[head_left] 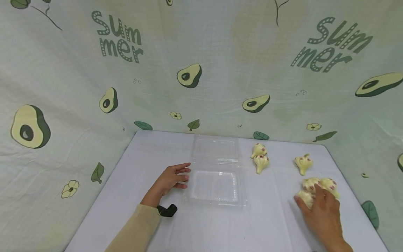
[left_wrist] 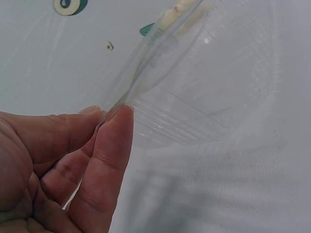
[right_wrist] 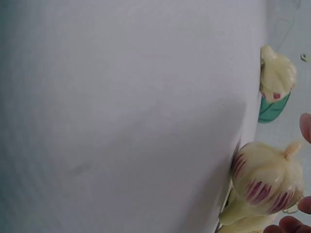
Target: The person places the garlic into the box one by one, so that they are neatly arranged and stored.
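A clear plastic box with its hinged lid laid back (head_left: 214, 185) lies on the white table. At its left side is my left hand (head_left: 173, 180); in the left wrist view, thumb and fingers (left_wrist: 109, 160) pinch the box's thin plastic edge. My right hand (head_left: 324, 213) is over a cluster of three garlic bulbs on the right. Its thumb and fingers spread about the nearest garlic bulb (head_left: 305, 198). In the right wrist view that purple-streaked garlic bulb (right_wrist: 267, 179) sits between fingertips, the thumb apart from it; finger contact is hard to tell.
Two garlic bulbs (head_left: 260, 162) stand close together right of the box. Another garlic bulb (head_left: 303, 163) lies behind the cluster. A cloth printed with avocados (head_left: 189, 75) hangs behind and along the sides of the table (head_left: 267, 224).
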`<action>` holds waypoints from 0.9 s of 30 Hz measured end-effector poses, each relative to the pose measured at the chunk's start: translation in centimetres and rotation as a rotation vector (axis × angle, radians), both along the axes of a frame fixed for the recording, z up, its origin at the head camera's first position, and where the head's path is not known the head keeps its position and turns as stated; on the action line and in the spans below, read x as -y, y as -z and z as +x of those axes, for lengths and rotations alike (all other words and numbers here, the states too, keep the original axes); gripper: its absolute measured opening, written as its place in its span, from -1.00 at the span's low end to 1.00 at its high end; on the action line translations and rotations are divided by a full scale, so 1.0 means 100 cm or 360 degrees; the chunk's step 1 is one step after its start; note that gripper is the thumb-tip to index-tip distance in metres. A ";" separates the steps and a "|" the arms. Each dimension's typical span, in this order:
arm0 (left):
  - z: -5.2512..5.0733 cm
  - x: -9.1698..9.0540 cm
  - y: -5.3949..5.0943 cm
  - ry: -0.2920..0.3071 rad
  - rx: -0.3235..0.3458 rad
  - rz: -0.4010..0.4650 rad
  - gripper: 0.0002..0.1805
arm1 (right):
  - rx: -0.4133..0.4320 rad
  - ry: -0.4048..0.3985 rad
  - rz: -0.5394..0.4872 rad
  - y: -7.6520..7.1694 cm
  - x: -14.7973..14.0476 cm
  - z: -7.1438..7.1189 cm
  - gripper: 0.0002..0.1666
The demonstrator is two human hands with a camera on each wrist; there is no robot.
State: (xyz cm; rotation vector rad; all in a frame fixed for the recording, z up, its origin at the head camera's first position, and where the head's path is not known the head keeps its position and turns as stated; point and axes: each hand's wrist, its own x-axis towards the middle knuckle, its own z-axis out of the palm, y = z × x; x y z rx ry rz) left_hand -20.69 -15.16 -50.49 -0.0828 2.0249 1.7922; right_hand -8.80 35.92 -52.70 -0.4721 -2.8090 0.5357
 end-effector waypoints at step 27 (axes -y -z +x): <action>0.000 0.003 0.000 0.0033 -0.0001 0.0027 -0.33 | -0.0403 -0.0511 -0.0146 0.016 -0.014 -0.001 -0.17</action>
